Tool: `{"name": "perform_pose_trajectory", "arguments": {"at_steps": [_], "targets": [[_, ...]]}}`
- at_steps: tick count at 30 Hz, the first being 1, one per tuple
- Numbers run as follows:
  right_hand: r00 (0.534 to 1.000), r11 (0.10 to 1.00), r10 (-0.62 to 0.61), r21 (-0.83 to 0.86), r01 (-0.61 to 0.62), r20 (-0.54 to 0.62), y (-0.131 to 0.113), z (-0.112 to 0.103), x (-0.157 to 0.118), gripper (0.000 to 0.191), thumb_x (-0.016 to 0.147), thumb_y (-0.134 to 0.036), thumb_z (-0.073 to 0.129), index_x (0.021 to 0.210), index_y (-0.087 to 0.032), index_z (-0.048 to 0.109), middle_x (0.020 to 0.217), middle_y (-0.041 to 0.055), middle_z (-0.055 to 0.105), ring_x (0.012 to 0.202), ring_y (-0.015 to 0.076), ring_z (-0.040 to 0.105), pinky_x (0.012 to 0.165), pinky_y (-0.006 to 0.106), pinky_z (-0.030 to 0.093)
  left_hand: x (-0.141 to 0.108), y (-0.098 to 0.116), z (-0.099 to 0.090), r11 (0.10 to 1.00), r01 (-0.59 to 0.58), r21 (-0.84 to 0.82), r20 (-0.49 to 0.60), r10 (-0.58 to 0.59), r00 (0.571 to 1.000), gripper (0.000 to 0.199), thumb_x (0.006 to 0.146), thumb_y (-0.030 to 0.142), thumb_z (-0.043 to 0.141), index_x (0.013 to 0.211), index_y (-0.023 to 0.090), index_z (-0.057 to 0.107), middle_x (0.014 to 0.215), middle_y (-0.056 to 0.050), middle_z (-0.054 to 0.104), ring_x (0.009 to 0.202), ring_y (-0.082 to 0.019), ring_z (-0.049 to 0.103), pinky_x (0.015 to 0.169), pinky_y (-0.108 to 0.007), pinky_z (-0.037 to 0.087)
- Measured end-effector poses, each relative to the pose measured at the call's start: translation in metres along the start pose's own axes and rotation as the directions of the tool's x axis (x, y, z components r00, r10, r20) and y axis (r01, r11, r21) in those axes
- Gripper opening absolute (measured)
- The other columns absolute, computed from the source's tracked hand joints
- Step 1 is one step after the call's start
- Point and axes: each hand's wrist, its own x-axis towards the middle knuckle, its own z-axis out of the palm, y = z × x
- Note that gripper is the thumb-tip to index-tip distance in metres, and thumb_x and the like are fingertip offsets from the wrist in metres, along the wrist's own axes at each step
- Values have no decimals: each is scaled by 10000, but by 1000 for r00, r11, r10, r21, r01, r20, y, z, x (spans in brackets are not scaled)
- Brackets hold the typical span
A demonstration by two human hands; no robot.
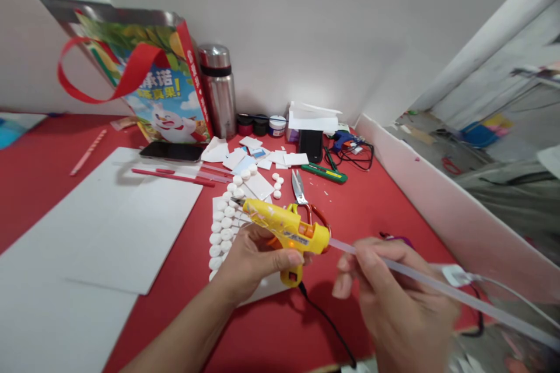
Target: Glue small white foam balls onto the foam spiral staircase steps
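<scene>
My left hand (pixel 258 259) is wrapped round the handle of a yellow hot glue gun (pixel 284 224), whose nozzle points to the left. A long translucent glue stick (pixel 420 280) sticks out of the gun's back end. Between thumb and fingers of my right hand (pixel 394 291) that stick is pinched, just behind the gun. Under and behind the gun lies a white board (pixel 266 291) with rows of round white pieces (pixel 226 233) along its left part. A black cord (pixel 326 320) runs down from the gun's handle.
Scissors (pixel 298 186) and a green utility knife (pixel 324 173) lie beyond the gun. White card scraps (pixel 236 158), a phone (pixel 171 151), a steel flask (pixel 221 93) and a gift bag (pixel 170 90) stand or lie farther back. Large white boards (pixel 100 227) cover the left side.
</scene>
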Motion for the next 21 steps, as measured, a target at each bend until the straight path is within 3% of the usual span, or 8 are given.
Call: {"name": "perform_pose_trajectory", "arguments": {"at_steps": [5,9,12,18,21], "targets": [[995,998,58,33,-55,-86,4,11,-2,111,892,-216,738,793,-189,694,664,0,682,392,73,551,361,161,426,1,0,1,1000,0,13,-23,0,1000,275,631,281,949,863,188,836,888,-85,823,730,-173,761,665,-216,586],[979,992,128,10,-128,-156,7,14,-4,286,925,-279,713,678,-173,614,572,-20,605,387,50,476,338,134,341,1,0,-1,999,2,38,-15,-1,1000,292,647,287,942,902,193,837,929,-84,823,751,-168,758,681,-219,584],[990,994,107,-24,-110,-95,9,10,-3,312,959,-304,667,679,-175,617,577,-18,603,382,52,468,340,152,330,2,0,-2,998,8,57,-16,-7,1000,320,641,324,943,907,183,835,890,-89,820,747,-191,757,679,-250,592],[992,975,-57,-206,79,111,2,-8,8,143,961,-193,647,830,-192,703,703,12,693,502,94,598,520,234,480,2,1,-2,998,24,66,-37,-22,999,307,605,318,961,846,177,835,790,-61,804,671,-154,720,627,-222,578],[979,972,-83,-203,121,187,-2,-12,12,97,943,-146,659,898,-209,718,731,4,715,500,98,620,568,257,525,1,-1,-3,999,8,53,-3,-7,1000,281,636,319,946,846,169,836,794,-74,806,676,-153,724,632,-217,578]]}}
